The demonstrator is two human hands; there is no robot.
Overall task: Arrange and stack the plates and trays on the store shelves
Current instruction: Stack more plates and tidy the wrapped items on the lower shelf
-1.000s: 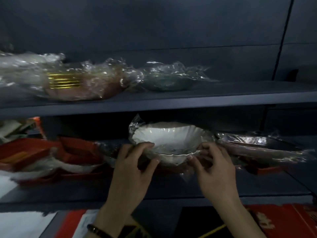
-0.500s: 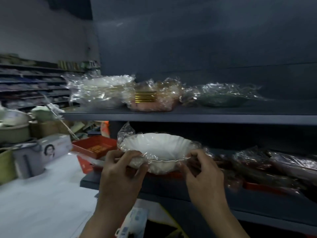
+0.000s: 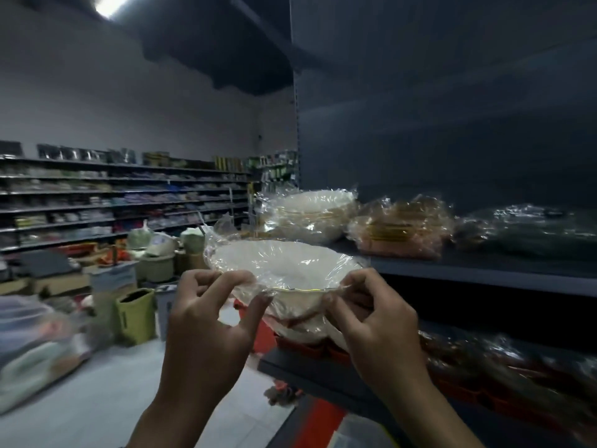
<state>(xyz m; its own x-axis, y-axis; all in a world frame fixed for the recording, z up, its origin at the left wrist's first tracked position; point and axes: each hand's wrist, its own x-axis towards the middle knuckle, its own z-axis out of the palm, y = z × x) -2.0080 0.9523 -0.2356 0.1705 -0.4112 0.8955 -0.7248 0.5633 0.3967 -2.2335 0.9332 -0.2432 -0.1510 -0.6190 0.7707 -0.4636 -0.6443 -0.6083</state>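
Here, dark shelves (image 3: 484,274) carry wrapped plates (image 3: 310,215) beside a cluttered, pale shop floor (image 3: 106,383).

Shop: stocked shelves (image 3: 122,195), wrapped plates (image 3: 284,263).

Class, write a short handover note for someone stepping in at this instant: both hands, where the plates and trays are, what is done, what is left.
Left hand and right hand each pinch the rim of the wrapped white dish, held in the air before the shelves.
Done: white stack, pink stack and green stack, all wrapped, sit on the upper shelf; red trays lie on the lower shelf.
Left: shelve the dish, probably onto the white stack.
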